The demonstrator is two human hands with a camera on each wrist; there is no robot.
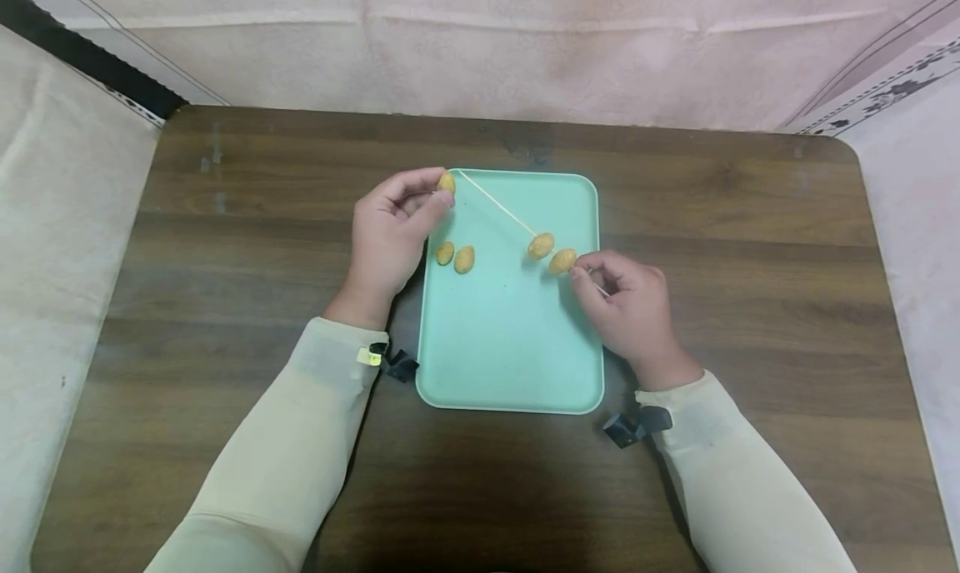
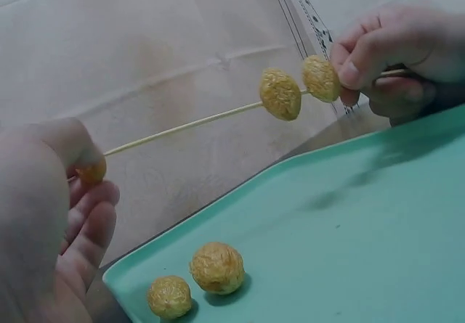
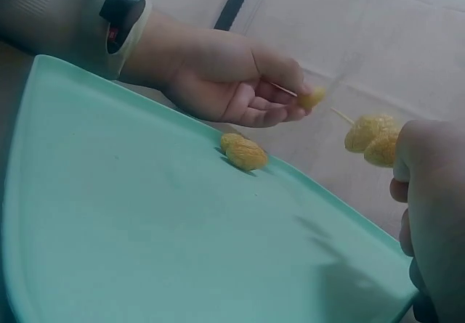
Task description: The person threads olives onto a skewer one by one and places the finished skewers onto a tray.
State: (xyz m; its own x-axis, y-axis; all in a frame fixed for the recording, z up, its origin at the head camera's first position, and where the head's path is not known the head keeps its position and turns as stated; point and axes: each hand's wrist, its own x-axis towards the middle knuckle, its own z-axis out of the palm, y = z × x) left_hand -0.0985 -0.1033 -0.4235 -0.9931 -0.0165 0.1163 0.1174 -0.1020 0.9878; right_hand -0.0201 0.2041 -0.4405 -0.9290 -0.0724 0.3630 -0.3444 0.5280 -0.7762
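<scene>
My right hand grips a thin wooden skewer near its lower end. Two small wrinkled golden potatoes are threaded on it, one close to the thumb and fingertips. The bare length of the skewer slants up and left over the tray. Between thumb and fingers, my left hand pinches another small potato above the tray's far left corner, near the skewer's tip. Two loose potatoes lie side by side on the mint-green tray, below the left hand.
The tray lies on a dark wooden table and has a low raised rim. Pale cloth hangs behind the table and along both sides. A small black device is strapped at the left wrist, another at the right.
</scene>
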